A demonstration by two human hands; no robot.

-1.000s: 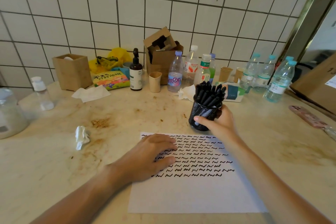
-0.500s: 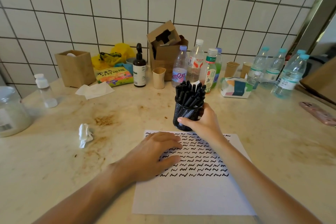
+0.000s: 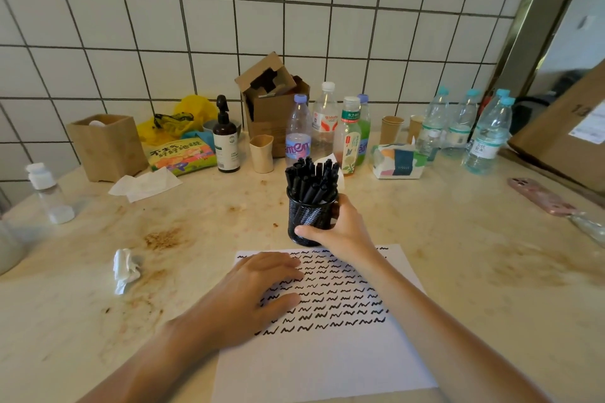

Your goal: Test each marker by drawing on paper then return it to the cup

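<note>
Stained marble counter holds my paper (image 3: 327, 353), flattened by my left hand (image 3: 248, 301), while my right hand (image 3: 340, 229) has dragged the marker cup (image 3: 309, 219) to its far edge, ready for testing.

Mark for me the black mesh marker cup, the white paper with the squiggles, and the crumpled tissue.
Black mesh marker cup (image 3: 307, 222): head view, on its mesh wall.
White paper sheet with black squiggles (image 3: 327, 360): head view, on its blank lower part.
Crumpled white tissue (image 3: 125, 270): head view, on its middle.
</note>
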